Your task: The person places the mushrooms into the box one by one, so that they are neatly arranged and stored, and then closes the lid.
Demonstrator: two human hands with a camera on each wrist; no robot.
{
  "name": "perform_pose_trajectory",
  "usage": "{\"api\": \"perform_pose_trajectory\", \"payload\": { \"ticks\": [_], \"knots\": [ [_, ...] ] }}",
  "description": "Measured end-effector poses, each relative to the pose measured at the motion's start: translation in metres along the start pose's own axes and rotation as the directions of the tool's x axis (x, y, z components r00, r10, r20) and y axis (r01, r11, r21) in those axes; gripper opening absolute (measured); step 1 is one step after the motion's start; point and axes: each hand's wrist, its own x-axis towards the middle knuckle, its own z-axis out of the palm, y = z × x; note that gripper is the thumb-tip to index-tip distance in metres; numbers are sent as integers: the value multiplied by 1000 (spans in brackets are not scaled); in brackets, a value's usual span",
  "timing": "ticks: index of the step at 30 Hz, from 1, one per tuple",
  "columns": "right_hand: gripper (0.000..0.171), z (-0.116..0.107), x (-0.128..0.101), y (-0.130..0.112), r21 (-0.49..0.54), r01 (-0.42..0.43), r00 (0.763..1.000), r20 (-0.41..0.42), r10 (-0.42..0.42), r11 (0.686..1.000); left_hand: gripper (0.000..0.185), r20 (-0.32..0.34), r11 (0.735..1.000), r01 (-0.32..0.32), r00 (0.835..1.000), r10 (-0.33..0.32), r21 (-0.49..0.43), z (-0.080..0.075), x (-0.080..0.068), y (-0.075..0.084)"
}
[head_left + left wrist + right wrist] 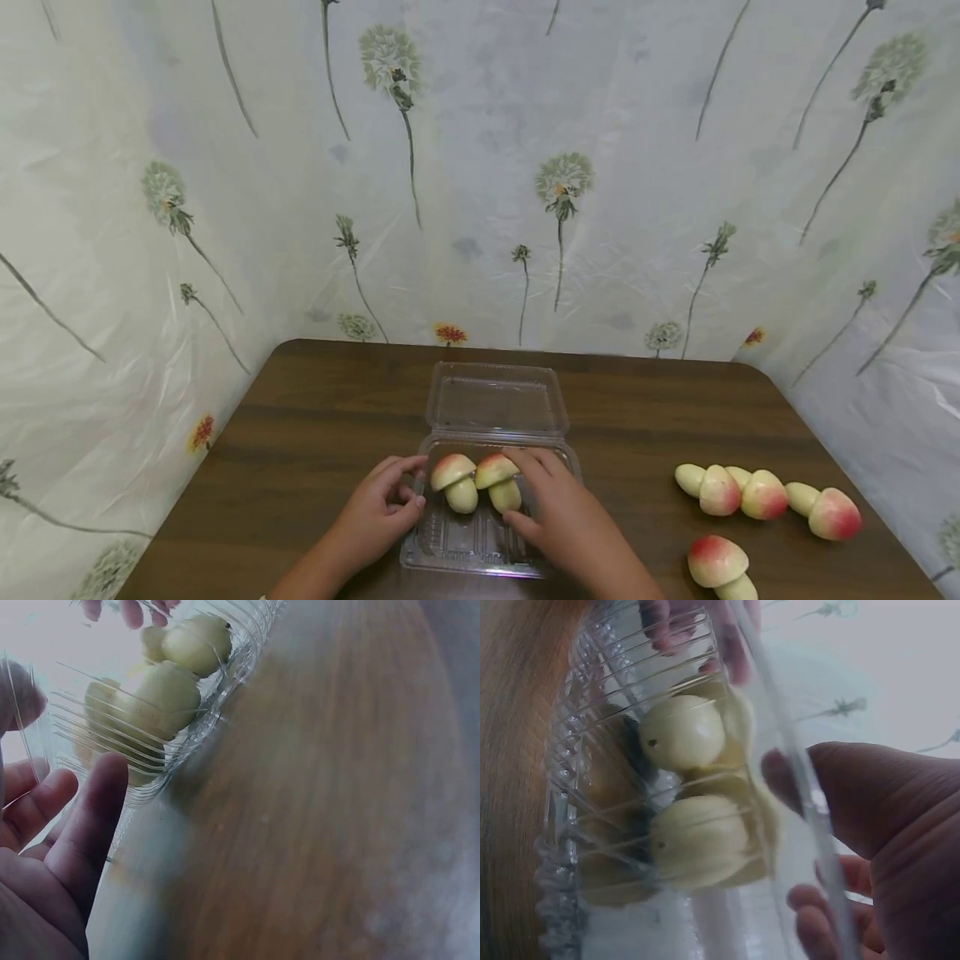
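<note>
**Two mushrooms sitting in the clamshell, both hands on it**

I'm keeping my left hand (378, 508) against the left wall of the clear plastic box (480, 557), fingers curled loosely onto its rim, not pinching anything. My right hand (558, 512) is reaching into the box from the right side, fingers fairly straight and resting against the right mushroom (498, 482). The left mushroom (454, 482) is sitting just beside it, touching, both between my hands in the far half of the tray. The box is lying near the front edge of the table (315, 417), lid flipped open toward the back. Four more mushrooms (765, 496) are lying toward the front right corner, well apart from my grip.
</note>
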Motion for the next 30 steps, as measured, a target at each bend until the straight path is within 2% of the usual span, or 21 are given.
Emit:
{"api": "perform_pose_trajectory", "payload": {
  "ticks": [7,17,26,30],
  "knots": [
    [78,-6,-11,1,-7,55,996,-64,-55,998,49,4,999,-30,1000,30,-29,-1,-3,-1],
    [76,-18,-29,-7,7,39,998,-40,-39,999,49,-5,1000,-16,1000,16,-14,0,-1,0],
    [77,-17,-42,-1,-54,168,976,-129,-174,984,50,1,1000,14,1000,-14,-10,1,0,-2],
    [76,-19,-46,3,-47,131,986,-101,-135,990,49,-11,1000,-6,1000,6,-16,1,0,-3]
  ]
}}
